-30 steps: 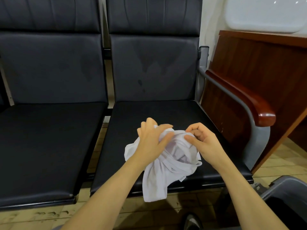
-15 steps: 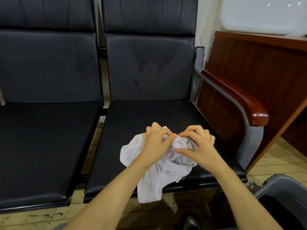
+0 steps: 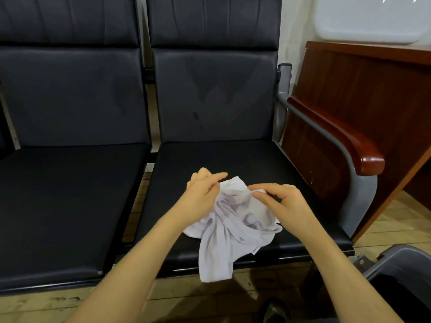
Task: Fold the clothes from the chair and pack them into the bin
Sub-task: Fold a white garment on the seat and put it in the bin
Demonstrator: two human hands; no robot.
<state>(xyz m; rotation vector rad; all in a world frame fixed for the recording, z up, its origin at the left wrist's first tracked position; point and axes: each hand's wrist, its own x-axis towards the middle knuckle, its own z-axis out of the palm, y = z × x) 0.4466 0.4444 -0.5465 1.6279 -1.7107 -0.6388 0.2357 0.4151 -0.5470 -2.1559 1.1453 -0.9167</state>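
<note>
Lying crumpled on the front of the right-hand black chair seat [image 3: 233, 159], the white garment [image 3: 233, 224] has one end drooping over the seat's front edge. The left hand [image 3: 205, 194] holds the cloth's upper left part, its index finger stretched out straight above the fabric. The right hand [image 3: 286, 201] pinches the garment's top edge between thumb and forefinger. A grey bin [image 3: 405, 273] stands low at the right, apart from the garment.
</note>
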